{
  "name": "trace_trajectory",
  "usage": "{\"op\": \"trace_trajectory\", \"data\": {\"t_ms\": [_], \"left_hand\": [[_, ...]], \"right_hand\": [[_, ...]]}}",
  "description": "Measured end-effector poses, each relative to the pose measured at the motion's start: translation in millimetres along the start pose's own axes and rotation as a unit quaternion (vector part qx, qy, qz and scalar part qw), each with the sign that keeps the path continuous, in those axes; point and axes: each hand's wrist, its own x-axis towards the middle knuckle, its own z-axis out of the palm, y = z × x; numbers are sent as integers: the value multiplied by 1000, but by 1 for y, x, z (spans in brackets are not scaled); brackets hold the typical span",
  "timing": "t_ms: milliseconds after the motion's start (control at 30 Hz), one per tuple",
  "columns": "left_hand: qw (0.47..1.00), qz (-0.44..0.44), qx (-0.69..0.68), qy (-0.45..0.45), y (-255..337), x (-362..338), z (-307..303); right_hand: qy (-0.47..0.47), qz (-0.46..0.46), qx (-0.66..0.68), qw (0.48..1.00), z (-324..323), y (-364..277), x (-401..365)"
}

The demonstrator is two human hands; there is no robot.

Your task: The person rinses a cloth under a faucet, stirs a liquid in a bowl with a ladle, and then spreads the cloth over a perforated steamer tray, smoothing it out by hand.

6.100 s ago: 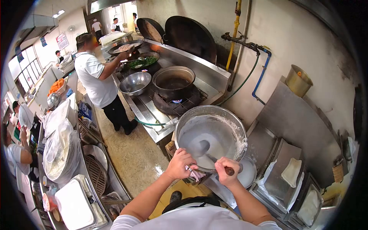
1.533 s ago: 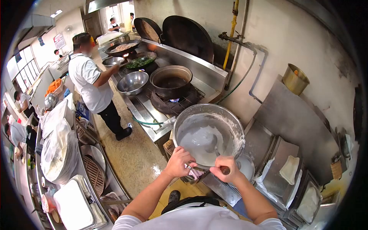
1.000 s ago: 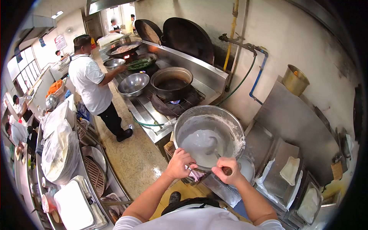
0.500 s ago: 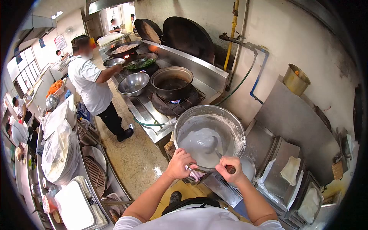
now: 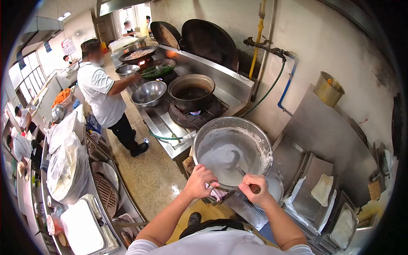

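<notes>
A large metal mixing bowl (image 5: pixel 267 144) holds a whitish, runny batter (image 5: pixel 219 159), and pale residue coats its inner wall. My left hand (image 5: pixel 200 182) is closed on the bowl's near rim, and a bit of pinkish cloth (image 5: pixel 219 194) shows just beside its fingers. In my right hand (image 5: pixel 255 188) is the wooden-ended handle of a ladle (image 5: pixel 230 160). The ladle's head sits in the batter, partly covered by it. My right fist is at the bowl's near right edge.
Left of the bowl, a lit stove carries a deep black pot (image 5: pixel 191 91), a steel bowl (image 5: pixel 148 93) and woks. A co-worker (image 5: pixel 97 85) stands at a wok of greens (image 5: pixel 158 70). Metal trays (image 5: pixel 318 182) sit at right. A crowded counter (image 5: pixel 95 144) lines the left.
The ladle's head has shifted slightly in the bowl, and more of its rounded outline shows above the batter. Both my hands keep almost the same place.
</notes>
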Motion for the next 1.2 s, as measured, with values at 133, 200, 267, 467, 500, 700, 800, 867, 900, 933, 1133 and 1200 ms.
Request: {"op": "trace_trajectory", "data": {"t_ms": [133,200,267,467,500,700,800,867,900,933,1133,1200], "left_hand": [[1000,-1,-2,3,2,0,0],[1000,-3,2,1,3,1,-1],[1000,1,0,7,3,1,0],[1000,6,-1,10,1,0,0],[1000,6,-3,11,2,1,-1],[1000,6,0,12,2,0,1],[1000,3,-4,6,1,1,1],[1000,1,-3,6,1,0,2],[1000,-1,-2,5,0,-1,2],[1000,-1,-1,5,1,-1,1],[1000,-6,-18,2,0,-1,1],[1000,-4,-16,5,0,-1,2]], "right_hand": [[-40,39,-10,998,-15,-45,9],[-13,47,47,998,-11,-49,10],[45,43,122,991,2,-50,11],[56,22,38,997,9,-1,3],[46,21,20,999,5,-2,4],[-37,62,11,997,-15,-51,9],[14,58,88,994,0,-41,7],[57,45,105,992,10,-24,5],[72,41,98,992,14,-17,4],[86,35,91,991,17,-10,4],[10,34,-2,999,-9,-19,-10],[-9,49,7,999,-13,-40,-5]]}}
